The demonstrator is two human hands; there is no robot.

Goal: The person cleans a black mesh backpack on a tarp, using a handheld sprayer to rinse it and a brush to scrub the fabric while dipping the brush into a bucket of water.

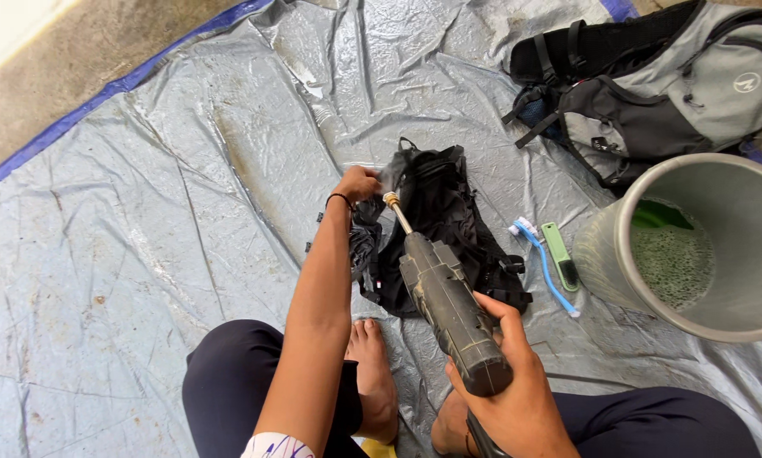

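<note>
Black bag point(436, 229) half under spray gun point(449, 309)

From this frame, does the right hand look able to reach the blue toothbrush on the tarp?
Probably not at once: the right hand is wrapped around the spray gun. The blue toothbrush lies uncovered just right of the black bag, so nothing else blocks it.

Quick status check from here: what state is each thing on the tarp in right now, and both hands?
Left hand: gripping the black bag's edge.
Right hand: closed around the spray gun.
Spray gun: held, brass nozzle at the bag.
Black bag: lying crumpled, wet-looking.
Bucket: upright, foamy green water inside.
Grey backpack: lying on its side.
Toothbrush, green brush: lying unused.
Tarp: spread flat, wrinkled.
</note>
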